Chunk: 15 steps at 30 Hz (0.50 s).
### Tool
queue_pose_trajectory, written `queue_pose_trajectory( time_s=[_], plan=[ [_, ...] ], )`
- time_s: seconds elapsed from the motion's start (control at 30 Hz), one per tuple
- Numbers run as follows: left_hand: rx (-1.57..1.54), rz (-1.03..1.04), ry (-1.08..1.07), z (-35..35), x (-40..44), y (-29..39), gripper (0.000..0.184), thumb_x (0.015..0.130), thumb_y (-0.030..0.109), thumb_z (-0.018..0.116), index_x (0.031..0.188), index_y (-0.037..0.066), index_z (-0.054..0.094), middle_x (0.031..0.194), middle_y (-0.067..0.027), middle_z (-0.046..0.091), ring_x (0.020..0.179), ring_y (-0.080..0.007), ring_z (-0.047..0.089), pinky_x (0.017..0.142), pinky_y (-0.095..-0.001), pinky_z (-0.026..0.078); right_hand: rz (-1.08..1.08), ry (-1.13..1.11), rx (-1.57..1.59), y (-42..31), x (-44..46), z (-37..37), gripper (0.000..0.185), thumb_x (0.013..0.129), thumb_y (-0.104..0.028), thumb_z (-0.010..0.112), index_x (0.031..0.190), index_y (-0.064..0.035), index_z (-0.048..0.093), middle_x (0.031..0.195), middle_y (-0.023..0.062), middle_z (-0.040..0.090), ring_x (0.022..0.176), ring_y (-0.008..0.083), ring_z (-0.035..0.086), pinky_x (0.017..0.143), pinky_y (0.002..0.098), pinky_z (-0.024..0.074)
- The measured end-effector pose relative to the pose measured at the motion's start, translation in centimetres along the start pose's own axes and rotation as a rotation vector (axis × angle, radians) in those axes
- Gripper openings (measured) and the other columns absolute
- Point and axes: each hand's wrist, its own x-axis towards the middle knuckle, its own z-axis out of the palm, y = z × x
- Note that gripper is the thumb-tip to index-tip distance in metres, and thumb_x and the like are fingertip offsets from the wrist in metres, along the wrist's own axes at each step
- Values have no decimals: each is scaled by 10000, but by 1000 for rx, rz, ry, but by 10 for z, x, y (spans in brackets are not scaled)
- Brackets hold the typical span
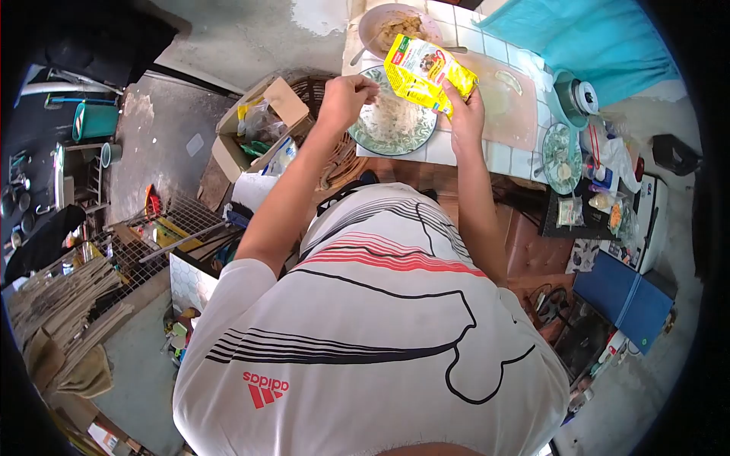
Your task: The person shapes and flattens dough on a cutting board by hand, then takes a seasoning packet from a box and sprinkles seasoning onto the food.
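My right hand (466, 114) grips a yellow packet (426, 70) with printed panels, tilted over a plate. That plate (420, 139) has a green-patterned rim and carries a layer of white powder (391, 115). My left hand (348, 100) is above the plate's left edge, its fingers curled together in a pinch; whatever they hold, if anything, is too small to make out. Just beyond the packet, a pale bowl (370, 29) contains a chunky brown mixture (399, 29). The packet covers part of the plate and of the bowl's near side.
A translucent cutting board (517, 125) lies on the white-tiled table (498, 161) at right. Further right are a second patterned plate (553, 144) and a teal pot (566, 95). An open cardboard box (232, 156) and a wicker basket (334, 169) stand left of the table.
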Motion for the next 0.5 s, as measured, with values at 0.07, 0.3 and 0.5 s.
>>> queue_pose_trajectory(
  time_s=[0.07, 0.3, 0.5],
  plan=[
    [307, 113, -53, -5, 6, 9, 152, 916, 109, 732, 987, -23, 758, 846, -156, 754, 776, -240, 746, 737, -348, 602, 19, 35, 41, -5, -6, -12, 340, 979, -151, 717, 1289, -73, 602, 1140, 43, 721, 907, 127, 719, 649, 300, 600],
    [932, 351, -126, 0, 24, -2, 158, 855, 247, 755, 920, 103, 769, 920, -112, 719, 911, -332, 692, 810, -461, 547, 53, 185, 62, -35, -37, -82, 351, 991, -170, 699, 1310, -86, 579, 1140, 49, 718, 896, 143, 722, 635, 301, 577],
    [954, 441, -126, 27, 25, 39, 141, 848, 218, 750, 893, 85, 763, 913, -96, 667, 953, -326, 667, 812, -449, 536, 15, 324, 109, -63, -78, -151, 349, 999, -173, 686, 1317, -76, 578, 1135, 51, 714, 889, 143, 719, 615, 294, 563]
  ],
)
